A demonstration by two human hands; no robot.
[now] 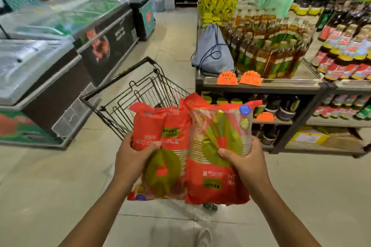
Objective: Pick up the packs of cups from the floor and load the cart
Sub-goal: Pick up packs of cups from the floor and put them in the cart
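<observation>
Two red packs of cups are held side by side, touching along their inner edges, lifted off the floor. The left hand (133, 157) is closed on the left pack (160, 146), thumb across its front, the other fingers hidden behind. The right hand (244, 161) is closed on the right pack (217, 152) the same way, thumb pressed on the green leaf print. Each pack extends above and below the fingers gripping it.

Just beyond the fingertips, past the packs' top edges, stands the wire cart (144, 90), its basket open at the top. Bare tiled floor (50, 182) lies on both sides of the arms. Left of the cart runs a row of chest freezers (60, 62); right of it a shelf unit (261, 84) with bottles and a grey drawstring bag (212, 52).
</observation>
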